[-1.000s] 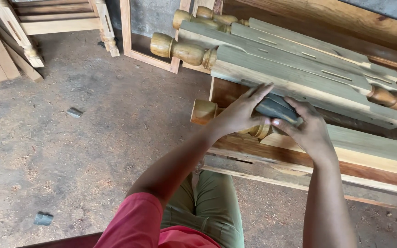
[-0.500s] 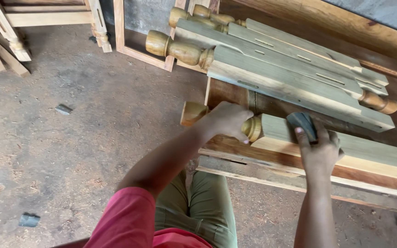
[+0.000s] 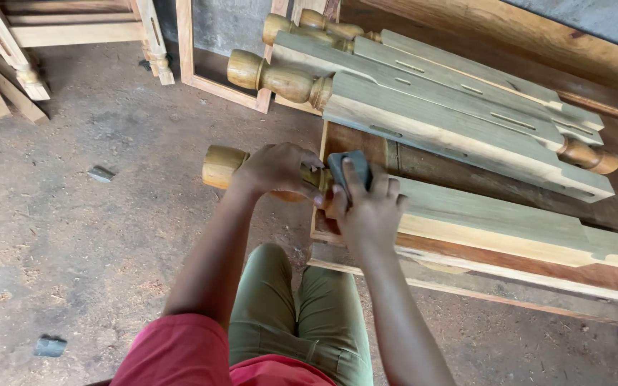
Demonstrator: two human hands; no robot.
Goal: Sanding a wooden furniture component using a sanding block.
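A long wooden furniture leg [image 3: 481,214] with a turned round end [image 3: 219,166] lies across a low wooden bench [image 3: 509,268]. My left hand [image 3: 277,170] grips the turned part of the leg, which sticks out past the bench's left edge. My right hand [image 3: 366,211] presses a dark grey sanding block [image 3: 348,168] onto the square part of the leg, just beside the turned section. Both hands sit close together.
Three similar legs [image 3: 438,107] are stacked behind the one I hold. A wooden frame [image 3: 202,71] leans on the wall at the back, with more turned pieces [image 3: 16,57] at top left. The sawdust-covered floor [image 3: 109,236] holds small grey scraps [image 3: 49,347].
The leg has slid left, so its turned end hangs farther off the bench. My right hand brought the sanding block left along the leg, next to my left hand.
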